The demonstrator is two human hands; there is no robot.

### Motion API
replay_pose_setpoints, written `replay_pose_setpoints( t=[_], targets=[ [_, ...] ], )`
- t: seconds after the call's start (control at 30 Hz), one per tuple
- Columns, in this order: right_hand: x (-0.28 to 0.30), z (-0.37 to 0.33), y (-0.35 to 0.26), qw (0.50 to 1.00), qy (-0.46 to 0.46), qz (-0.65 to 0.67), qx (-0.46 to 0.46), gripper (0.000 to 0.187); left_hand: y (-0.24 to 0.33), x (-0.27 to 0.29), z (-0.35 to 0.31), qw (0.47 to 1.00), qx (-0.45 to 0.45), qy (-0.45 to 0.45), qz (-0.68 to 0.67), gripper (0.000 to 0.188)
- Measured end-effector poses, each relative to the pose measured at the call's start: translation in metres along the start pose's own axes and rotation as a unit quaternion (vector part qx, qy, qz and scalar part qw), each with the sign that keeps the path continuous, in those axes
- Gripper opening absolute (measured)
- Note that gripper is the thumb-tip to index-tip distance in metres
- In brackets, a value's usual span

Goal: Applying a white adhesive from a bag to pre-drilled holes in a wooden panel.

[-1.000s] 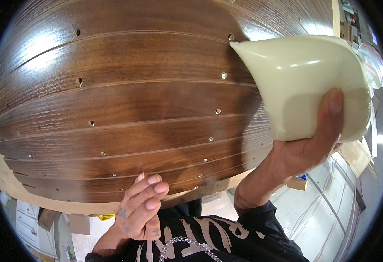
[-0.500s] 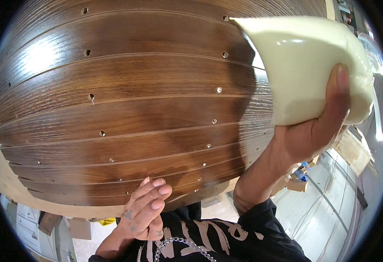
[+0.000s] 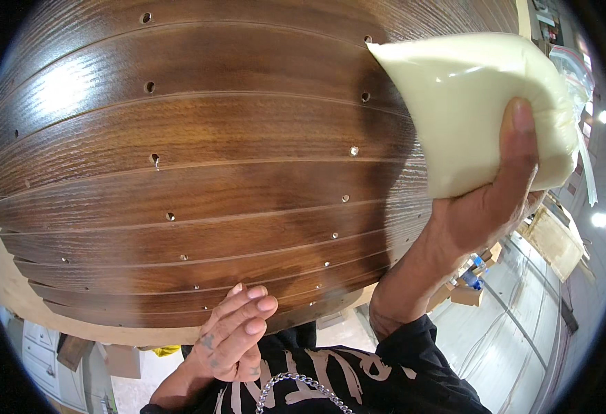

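My right hand grips a plump clear plastic bag filled with a pale cream-coloured paste, thumb pressed along its near side. The bag's narrow corner points left and sits right beside a hole in a dark brown wood-grain panel. Long grooves cross this panel, and rows of small holes run over it; a whitish spot fills one hole. Near the panel's front edge, my left hand is held up with nothing in it, its fingers stretched out side by side.
A pale board edge shows under the panel's near side. White drawers and a cardboard box stand at lower left. On the right are bottles with blue parts beside cartons, and a pale wooden piece.
The bag and my right hand have shifted slightly left in view, the bag's tip staying by the same hole. The panel's holes appear a little lower and further right. My left hand barely moved.
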State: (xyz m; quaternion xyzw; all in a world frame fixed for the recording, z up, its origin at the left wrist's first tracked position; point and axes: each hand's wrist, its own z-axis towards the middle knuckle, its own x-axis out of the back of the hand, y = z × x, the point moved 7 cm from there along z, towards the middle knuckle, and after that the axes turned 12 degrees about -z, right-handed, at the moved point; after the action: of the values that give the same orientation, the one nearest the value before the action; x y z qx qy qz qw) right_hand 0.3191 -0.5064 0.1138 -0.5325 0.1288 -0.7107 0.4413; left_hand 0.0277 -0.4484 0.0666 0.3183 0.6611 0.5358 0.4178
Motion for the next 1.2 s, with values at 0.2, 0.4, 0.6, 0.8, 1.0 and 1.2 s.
replay_pose_setpoints(
  t=[0.2, 0.4, 0.6, 0.8, 1.0, 1.2],
  targets=[
    [0.001, 0.018, -0.001, 0.985, -0.004, 0.146, -0.091, 0.045, 0.002, 0.001, 0.003, 1.000, 0.001, -0.006, 0.003, 0.052],
    [-0.009, 0.030, 0.001, 0.988, 0.048, 0.123, -0.081, 0.046, 0.004, 0.002, 0.002, 1.000, 0.004, -0.012, 0.006, 0.042],
    [-0.014, 0.036, -0.005, 0.993, 0.052, 0.104, -0.034, 0.042, 0.004, 0.002, 0.005, 1.000, 0.012, -0.015, 0.024, 0.038],
    [-0.017, 0.041, -0.001, 0.990, 0.037, 0.131, -0.027, 0.040, 0.004, 0.001, 0.006, 0.999, 0.006, -0.019, 0.028, 0.037],
    [-0.020, 0.041, -0.005, 0.997, 0.022, 0.080, -0.012, 0.041, 0.005, 0.001, 0.006, 1.000, -0.025, -0.012, 0.004, 0.048],
    [-0.021, 0.034, -0.009, 0.995, 0.025, 0.065, -0.067, 0.041, 0.003, 0.006, 0.007, 0.999, 0.027, -0.026, 0.016, 0.036]
  ],
)
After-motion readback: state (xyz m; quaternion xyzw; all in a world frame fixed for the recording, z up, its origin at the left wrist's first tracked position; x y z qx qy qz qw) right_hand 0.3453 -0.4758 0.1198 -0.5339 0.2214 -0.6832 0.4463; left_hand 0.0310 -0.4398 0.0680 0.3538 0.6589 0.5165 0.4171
